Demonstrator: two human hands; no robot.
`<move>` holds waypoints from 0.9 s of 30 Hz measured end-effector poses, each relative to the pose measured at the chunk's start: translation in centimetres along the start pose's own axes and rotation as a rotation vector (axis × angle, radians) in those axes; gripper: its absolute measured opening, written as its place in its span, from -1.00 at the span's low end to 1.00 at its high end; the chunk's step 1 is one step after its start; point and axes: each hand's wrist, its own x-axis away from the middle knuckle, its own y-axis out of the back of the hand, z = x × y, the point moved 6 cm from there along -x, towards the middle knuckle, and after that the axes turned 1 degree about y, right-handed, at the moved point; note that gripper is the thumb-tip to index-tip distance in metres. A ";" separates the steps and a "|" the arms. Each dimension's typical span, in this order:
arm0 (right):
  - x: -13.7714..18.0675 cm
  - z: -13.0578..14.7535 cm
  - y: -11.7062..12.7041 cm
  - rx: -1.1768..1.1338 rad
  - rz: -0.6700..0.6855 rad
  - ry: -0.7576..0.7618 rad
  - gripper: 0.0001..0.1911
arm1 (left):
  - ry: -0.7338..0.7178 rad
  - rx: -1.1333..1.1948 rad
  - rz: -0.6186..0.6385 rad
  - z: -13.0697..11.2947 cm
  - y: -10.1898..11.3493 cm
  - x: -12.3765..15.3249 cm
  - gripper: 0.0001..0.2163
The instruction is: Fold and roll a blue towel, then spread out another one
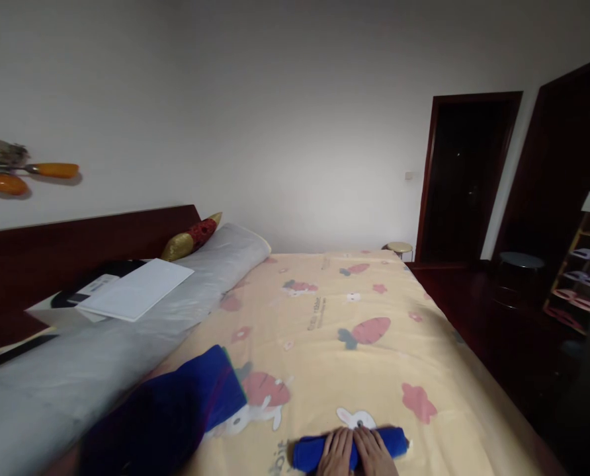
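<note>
Left hand [335, 453]: palm down at the bottom edge of the view, fingers stretched out flat over the blue roll [397, 441]; not curled around it, from where I stand.
Right hand [376, 453]: right beside the left, the two touching along their inner edges, fingers likewise laid out flat on top of the same roll.
Blue roll: a cloth rolled into a short tube, lying crosswise on the bed sheet [354, 383] near the foot-side edge closest to the person; both ends stick out past the hands, the middle is covered by them.
Blue pile [176, 410]: a loose heap of darker blue fabric to the left of the hands, apart from the roll, partly over a printed rabbit.
Bed sheet: pale yellow, printed with carrots, rabbits and pink blobs, spread smooth over the mattress.
Grey bolster [126, 337]: a long pale bundle running along the left side of the bed, up against the headboard [77, 241].
White sheet [136, 291]: a flat pale sheet resting on the bolster, with other papers under its left edge.
Cushion [193, 238]: red and gold, wedged at the far end of the bolster against the headboard.
Wall ornament [7, 168]: silver and orange shapes fixed to the white wall above the headboard.
Doorway [466, 178]: dark wood frame in the far corner, dark inside.
Stool [399, 248]: small and round, just past the far end of the bed.
Shelf rack [583, 277]: at the right edge, holding pairs of what look like slippers.
</note>
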 end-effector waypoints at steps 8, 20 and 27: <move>4.4 -5.9 1.8 -0.269 0.337 -0.187 -0.28 | 0.116 0.052 0.051 5.3 5.5 5.8 -0.27; 3.9 -7.1 2.9 -0.403 0.553 -0.359 -0.32 | 0.157 0.017 0.053 4.8 9.4 6.6 -0.47; 4.9 -6.7 2.6 -0.406 0.464 -0.352 -0.32 | 0.214 0.060 0.151 4.9 7.5 7.2 -0.21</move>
